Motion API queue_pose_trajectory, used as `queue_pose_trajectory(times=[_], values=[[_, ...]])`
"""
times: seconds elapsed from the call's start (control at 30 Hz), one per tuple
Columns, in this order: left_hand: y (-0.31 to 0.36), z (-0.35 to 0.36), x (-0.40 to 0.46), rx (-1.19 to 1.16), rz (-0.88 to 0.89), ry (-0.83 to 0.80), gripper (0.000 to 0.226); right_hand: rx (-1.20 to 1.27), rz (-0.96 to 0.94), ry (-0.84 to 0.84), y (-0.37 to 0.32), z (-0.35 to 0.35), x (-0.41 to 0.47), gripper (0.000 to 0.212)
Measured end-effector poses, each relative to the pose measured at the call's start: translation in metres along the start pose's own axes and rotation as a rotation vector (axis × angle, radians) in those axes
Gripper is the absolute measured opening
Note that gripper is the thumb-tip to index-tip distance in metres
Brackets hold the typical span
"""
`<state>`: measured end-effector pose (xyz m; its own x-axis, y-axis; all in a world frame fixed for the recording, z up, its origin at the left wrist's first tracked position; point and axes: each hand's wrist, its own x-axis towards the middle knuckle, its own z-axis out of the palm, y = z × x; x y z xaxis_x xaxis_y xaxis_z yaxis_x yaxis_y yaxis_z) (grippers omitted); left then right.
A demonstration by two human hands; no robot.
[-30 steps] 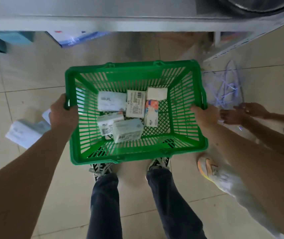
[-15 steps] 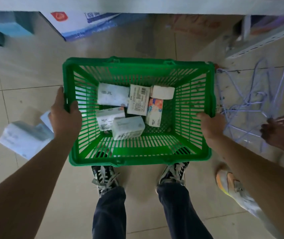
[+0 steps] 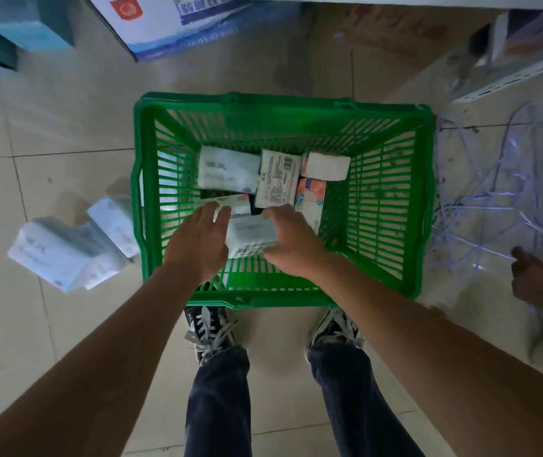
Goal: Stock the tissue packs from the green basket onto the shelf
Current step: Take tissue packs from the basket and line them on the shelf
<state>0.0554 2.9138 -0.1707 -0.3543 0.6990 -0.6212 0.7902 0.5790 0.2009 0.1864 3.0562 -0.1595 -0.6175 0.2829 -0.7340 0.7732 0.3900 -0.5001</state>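
The green basket (image 3: 283,107) stands on the tiled floor in front of my feet. Several tissue packs lie in it, among them a white one (image 3: 227,171), a labelled one (image 3: 278,183) and an orange-printed one (image 3: 309,199). Both my hands are inside the basket. My right hand (image 3: 293,245) grips the right end of a pale tissue pack (image 3: 250,232), thumb at its lower edge. My left hand (image 3: 197,242) is at the pack's left side, fingers spread and resting over another pack beneath.
Loose tissue packs (image 3: 65,252) lie on the floor left of the basket. A white-and-blue carton (image 3: 177,21) sits beyond it. A shelf rail (image 3: 511,77) runs at top right. Pale wire hangers (image 3: 481,199) are tangled on the right, where another person's hand (image 3: 540,278) reaches.
Both my hands have left the basket's side rims and moved inside it, closing around the pale pack. The basket now rests on the floor; the view has shifted closer.
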Motion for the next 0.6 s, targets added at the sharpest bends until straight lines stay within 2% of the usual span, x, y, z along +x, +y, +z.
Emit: queue_pose_trajectory(times=[0.13, 0.23, 0.37, 0.47, 0.6], values=[[-0.019, 0.005, 0.022, -0.037, -0.071, -0.124, 0.085, -0.367, -0.052, -0.071, 0.0, 0.027, 0.027, 0.096], [-0.017, 0.01, 0.042, 0.005, -0.108, -0.152, 0.088, -0.514, -0.105, -0.068, 0.004, 0.046, 0.048, 0.106], [-0.017, 0.026, 0.065, 0.132, -0.133, -0.137, 0.098, -0.584, -0.139, 0.087, 0.016, 0.072, 0.065, 0.101], [-0.021, 0.037, 0.073, 0.207, -0.128, -0.151, 0.11, -0.598, -0.151, 0.117, 0.024, 0.084, 0.066, 0.097], [-0.025, 0.048, 0.082, 0.281, -0.111, -0.119, 0.095, -0.604, -0.231, 0.167, 0.033, 0.082, 0.067, 0.074]])
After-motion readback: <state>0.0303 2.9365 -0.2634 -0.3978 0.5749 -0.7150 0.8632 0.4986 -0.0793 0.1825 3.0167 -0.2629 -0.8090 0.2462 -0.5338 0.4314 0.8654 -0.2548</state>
